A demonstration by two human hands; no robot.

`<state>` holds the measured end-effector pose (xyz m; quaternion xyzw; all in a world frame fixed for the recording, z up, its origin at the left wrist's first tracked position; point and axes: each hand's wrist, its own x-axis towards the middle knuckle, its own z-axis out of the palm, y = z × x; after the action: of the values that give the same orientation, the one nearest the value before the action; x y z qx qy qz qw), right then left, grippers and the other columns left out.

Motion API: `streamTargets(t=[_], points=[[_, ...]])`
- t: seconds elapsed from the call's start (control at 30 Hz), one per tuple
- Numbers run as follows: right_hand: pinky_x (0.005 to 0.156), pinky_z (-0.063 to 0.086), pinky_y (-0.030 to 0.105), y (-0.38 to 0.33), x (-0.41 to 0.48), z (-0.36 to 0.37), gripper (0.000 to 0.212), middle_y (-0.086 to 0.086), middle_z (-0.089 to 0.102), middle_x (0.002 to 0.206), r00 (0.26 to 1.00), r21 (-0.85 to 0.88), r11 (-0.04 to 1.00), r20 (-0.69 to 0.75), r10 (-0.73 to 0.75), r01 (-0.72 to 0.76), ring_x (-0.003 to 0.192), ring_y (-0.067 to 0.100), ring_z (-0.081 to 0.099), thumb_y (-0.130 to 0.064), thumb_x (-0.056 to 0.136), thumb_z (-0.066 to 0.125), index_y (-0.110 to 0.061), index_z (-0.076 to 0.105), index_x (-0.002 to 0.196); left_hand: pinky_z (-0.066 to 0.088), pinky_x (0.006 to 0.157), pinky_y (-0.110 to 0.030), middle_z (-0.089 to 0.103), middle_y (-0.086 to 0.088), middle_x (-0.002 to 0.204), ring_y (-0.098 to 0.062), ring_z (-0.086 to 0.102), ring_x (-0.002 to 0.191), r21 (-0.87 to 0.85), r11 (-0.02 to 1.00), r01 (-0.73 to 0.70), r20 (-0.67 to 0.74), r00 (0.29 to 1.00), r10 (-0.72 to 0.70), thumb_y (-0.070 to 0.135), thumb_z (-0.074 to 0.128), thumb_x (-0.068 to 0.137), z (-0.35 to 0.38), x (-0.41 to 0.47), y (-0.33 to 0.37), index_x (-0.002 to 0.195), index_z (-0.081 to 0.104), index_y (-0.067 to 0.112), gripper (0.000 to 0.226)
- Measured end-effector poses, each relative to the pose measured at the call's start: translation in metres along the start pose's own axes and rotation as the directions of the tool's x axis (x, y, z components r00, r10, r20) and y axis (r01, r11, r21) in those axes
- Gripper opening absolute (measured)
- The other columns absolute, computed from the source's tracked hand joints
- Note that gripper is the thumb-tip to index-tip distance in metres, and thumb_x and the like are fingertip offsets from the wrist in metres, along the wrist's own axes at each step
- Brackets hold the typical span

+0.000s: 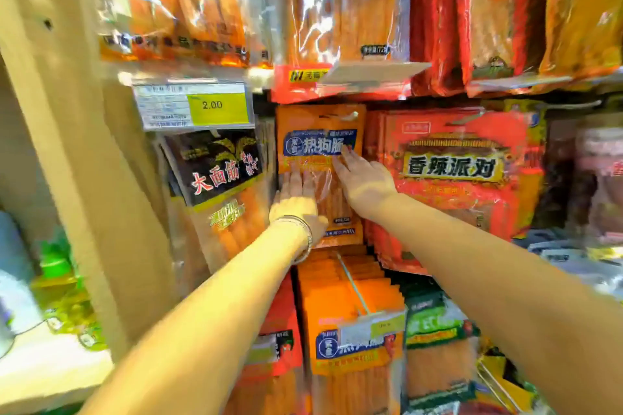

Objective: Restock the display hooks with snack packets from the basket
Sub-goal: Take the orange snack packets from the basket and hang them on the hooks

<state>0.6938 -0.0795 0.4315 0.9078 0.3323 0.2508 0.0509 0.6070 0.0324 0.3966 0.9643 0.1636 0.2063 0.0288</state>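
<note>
An orange snack packet (320, 131) hangs in the middle row of the display, long axis vertical, blue label upright and facing out. It is a flat, glossy plastic rectangle (its clear lower window shows orange sticks). The left hand (296, 199) and right hand (362, 180) press flat on it, fingers straight, hiding much of the window. Its top edge is blurred.

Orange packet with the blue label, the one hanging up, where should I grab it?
Probably its top strip, beside the hang hole, pinched from the front: the flat orange plastic packet hangs upright on a hook, and a black packet and red packets crowd its sides.
</note>
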Motion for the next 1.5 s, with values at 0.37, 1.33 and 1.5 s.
streamTargets(t=[0.37,1.33,1.5], points=[[0.077,0.039,0.021,-0.011,-0.073,-0.021,0.040,0.012,0.062,0.114,0.980,0.812,0.572,-0.002,0.198,-0.114,0.100,0.026,0.059,-0.013,0.094,0.049,-0.010,0.046,0.134,0.015,0.115,-0.028,0.017,-0.015,0.155,-0.024,0.017,0.143,-0.282,0.953,-0.110,0.092,0.986,0.142,0.015,0.046,0.092,-0.019,-0.043,0.015,0.147,0.021,0.005,0.061],[0.077,0.047,0.030,-0.289,-0.639,0.152,0.021,0.009,0.061,0.080,0.002,0.341,0.780,0.917,-0.400,-0.525,0.078,0.022,0.059,-0.013,0.093,0.051,-0.004,0.065,0.081,0.039,0.087,-0.021,0.060,-0.012,0.116,-0.031,0.054,0.113,0.015,0.101,0.995,0.872,0.037,-0.489,0.014,0.049,0.095,0.136,-0.773,-0.135,0.117,0.061,0.005,0.027],[0.062,0.046,0.030,-0.379,-0.593,0.147,0.026,0.014,0.058,0.077,0.019,0.328,0.737,0.919,-0.394,-0.591,0.066,0.024,0.055,-0.012,0.094,0.053,-0.016,0.055,0.068,0.040,0.062,-0.005,0.057,0.000,0.090,-0.018,0.055,0.082,-0.005,0.020,1.000,0.863,0.014,-0.505,0.013,0.049,0.093,0.121,-0.790,-0.219,0.095,0.064,0.018,0.016]])
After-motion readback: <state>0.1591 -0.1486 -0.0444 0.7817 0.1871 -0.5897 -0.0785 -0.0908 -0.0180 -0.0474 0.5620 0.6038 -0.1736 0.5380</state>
